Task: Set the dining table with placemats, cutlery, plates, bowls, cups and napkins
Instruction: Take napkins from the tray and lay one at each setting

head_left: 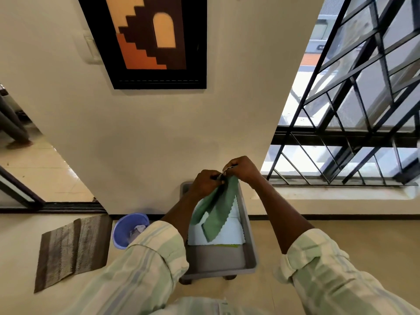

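Note:
A green cloth napkin (219, 210) with a zigzag edge hangs over a grey bin (248, 244) on the floor. My left hand (205, 181) pinches its top corner, and my right hand (242, 167) pinches the top edge right beside it, the two hands nearly touching. Inside the bin lie white napkins (229, 233) stacked flat, with a yellow-green edge showing under them. The near end of the bin's floor is bare.
A blue waste basket (127, 228) stands left of the bin against the wall. A brown striped floor mat (72, 248) lies further left. A framed picture (147, 39) hangs on the wall ahead; a barred window (354, 110) is at right, a doorway at left.

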Demonstrator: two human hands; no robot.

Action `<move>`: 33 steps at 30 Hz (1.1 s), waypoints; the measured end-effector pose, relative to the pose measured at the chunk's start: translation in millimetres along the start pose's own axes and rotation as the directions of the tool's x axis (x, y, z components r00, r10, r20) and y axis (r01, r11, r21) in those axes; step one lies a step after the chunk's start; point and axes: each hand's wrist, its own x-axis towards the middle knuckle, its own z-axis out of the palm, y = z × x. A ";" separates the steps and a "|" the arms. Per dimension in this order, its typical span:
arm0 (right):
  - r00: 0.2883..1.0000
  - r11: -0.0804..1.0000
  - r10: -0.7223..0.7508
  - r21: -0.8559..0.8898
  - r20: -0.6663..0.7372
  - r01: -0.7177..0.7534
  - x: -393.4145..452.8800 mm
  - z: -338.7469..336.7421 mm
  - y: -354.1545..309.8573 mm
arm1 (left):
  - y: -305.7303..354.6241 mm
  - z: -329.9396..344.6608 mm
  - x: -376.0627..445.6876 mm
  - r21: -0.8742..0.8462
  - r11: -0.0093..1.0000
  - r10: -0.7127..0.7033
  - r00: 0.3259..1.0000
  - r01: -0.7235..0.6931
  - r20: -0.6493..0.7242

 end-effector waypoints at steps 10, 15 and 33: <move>0.959 0.910 0.105 0.414 -0.265 0.014 -3.6 2.4 0.8 | -49.9 -16.3 -9.4 0.094 0.993 -0.059 0.985 0.075 -0.164; 0.883 0.913 0.189 0.407 -0.429 0.002 -1.9 0.7 20.6 | -67.4 -27.4 -18.9 -0.098 0.989 -0.136 0.960 0.115 -0.245; 0.742 0.506 0.670 0.741 -0.015 -0.442 -23.8 52.1 110.0 | -80.7 -2.6 -34.1 -0.339 0.884 -0.451 0.783 0.323 -0.428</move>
